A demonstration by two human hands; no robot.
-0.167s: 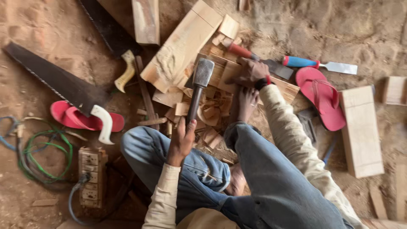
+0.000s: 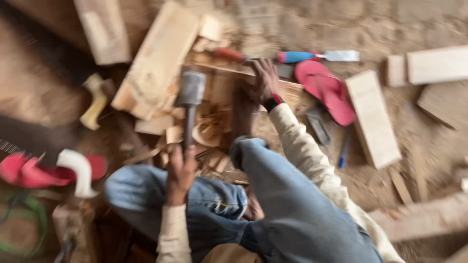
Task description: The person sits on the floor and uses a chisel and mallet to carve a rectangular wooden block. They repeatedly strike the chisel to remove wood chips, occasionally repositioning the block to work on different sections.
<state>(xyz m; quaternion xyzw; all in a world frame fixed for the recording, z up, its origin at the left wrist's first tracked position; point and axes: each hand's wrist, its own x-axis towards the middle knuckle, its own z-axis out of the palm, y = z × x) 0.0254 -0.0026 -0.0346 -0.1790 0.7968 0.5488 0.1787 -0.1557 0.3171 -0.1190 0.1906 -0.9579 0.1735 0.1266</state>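
A red sandal [image 2: 29, 171] and a white saw handle [image 2: 78, 170] are seen at far left. A mallet [image 2: 189, 104] is gripped low on its handle by the left hand [image 2: 180, 173], fingers wrapped shut; its blocky grey head looks heavy and hard, best held far down the stiff shaft. The right hand [image 2: 263, 80] is clamped on a wooden workpiece [image 2: 229, 90], rigid and rough, among curled shavings. A blue-handled chisel [image 2: 317, 56] lies beyond.

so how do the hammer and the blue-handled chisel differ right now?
The hammer is held in the left hand, its handle running roughly vertical in the view; the blue-handled chisel lies flat on the sandy ground, unheld. The hammer has a blocky grey head, the chisel a flat pale blade. Both are hand tools.
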